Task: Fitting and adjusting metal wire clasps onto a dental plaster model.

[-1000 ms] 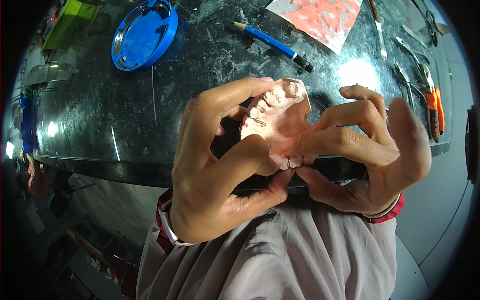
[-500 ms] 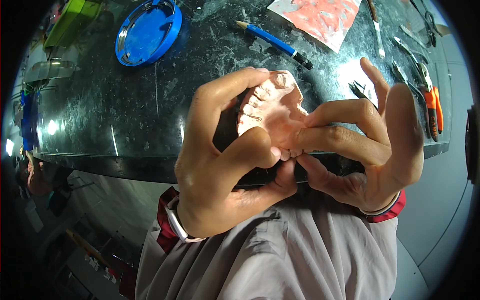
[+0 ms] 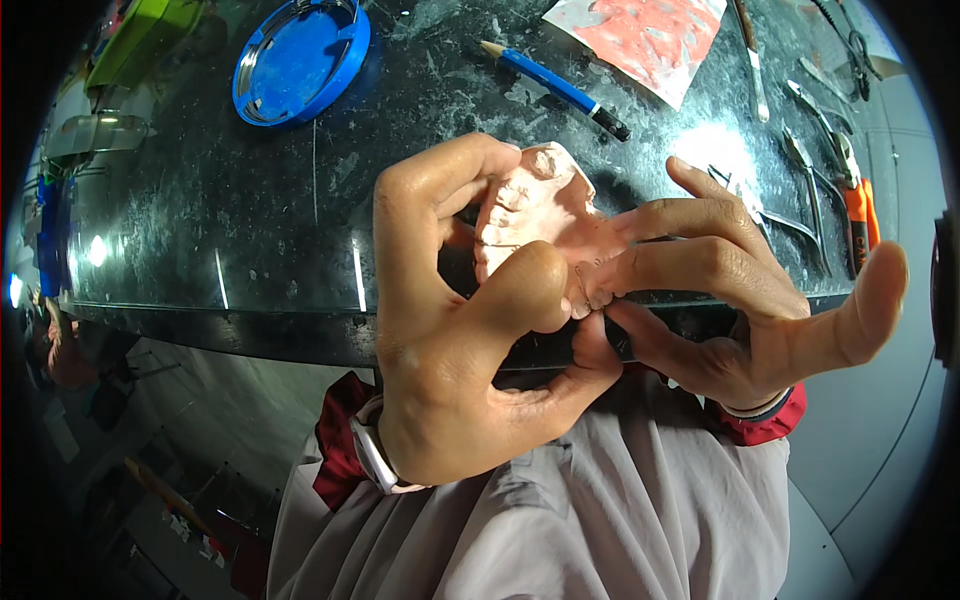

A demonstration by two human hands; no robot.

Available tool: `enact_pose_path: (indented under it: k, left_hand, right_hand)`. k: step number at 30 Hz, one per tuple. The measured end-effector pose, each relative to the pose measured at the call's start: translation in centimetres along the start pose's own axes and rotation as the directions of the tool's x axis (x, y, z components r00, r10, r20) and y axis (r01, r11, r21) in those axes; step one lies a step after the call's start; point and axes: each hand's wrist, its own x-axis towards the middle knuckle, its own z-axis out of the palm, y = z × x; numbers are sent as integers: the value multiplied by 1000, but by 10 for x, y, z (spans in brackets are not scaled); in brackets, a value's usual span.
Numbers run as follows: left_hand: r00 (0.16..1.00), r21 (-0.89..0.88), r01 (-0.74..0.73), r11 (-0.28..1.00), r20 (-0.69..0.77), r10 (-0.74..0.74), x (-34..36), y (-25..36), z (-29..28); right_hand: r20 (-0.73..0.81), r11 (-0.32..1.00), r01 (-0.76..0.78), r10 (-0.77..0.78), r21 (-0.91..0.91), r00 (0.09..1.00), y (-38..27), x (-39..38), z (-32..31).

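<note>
A pinkish plaster dental cast (image 3: pixel 560 210) with a row of moulded teeth is held above the near edge of the dark bench. My left hand (image 3: pixel 430 370) is closed around its left side, with fingertips on the far rim and other fingers bent near the front teeth. A thin bent wire (image 3: pixel 581 285) lies against the cast by those front teeth. My right hand (image 3: pixel 740 285) presses two fingertips on the cast's inner surface, with another digit below the front teeth. The remaining fingers of that hand are raised. Its fingers partly hide the cast's right side.
A round blue case (image 3: pixel 300 75) with coiled wire lies at the far left. Beyond the cast are a blue pencil (image 3: pixel 550 80) and a pink-smeared sheet (image 3: pixel 650 45). To the right lie a slim spatula (image 3: pixel 754 75), pliers (image 3: pixel 808 185) and orange-handled pliers (image 3: pixel 857 205).
Both hands and the cast have shifted slightly. My right hand has turned, so its raised digit now points outward to the right. More of the wire and of the pliers shows.
</note>
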Motion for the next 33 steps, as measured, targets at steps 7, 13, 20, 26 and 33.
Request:
enact_pose_path:
  k: [7, 13, 20, 26, 33]
  left_hand:
    - [1000, 41, 6, 999, -21, -5, -1, -1, 3]
    - [995, -48, -55, 997, -81, 51, 0, -6, 11]
    - [987, -61, -95, 994, -133, 86, 0, -8, 18]
    - [993, 83, -85, 993, -69, 91, 2, 2, 17]
    - [994, 78, -56, 995, -84, 63, 1, 5, 20]
  right_hand:
    - [-36, 993, 35, -31, 116, 999, 7, -2, 11]
    - [-69, 954, -101, 125, 281, 990, 5, -4, 13]
    - [-103, 983, 110, -95, 149, 990, 16, -13, 15]
    - [-236, 948, 57, 20, 314, 972, 12, -21, 26]
    - [-345, 865, 29, 169, 500, 923, 10, -25, 32]
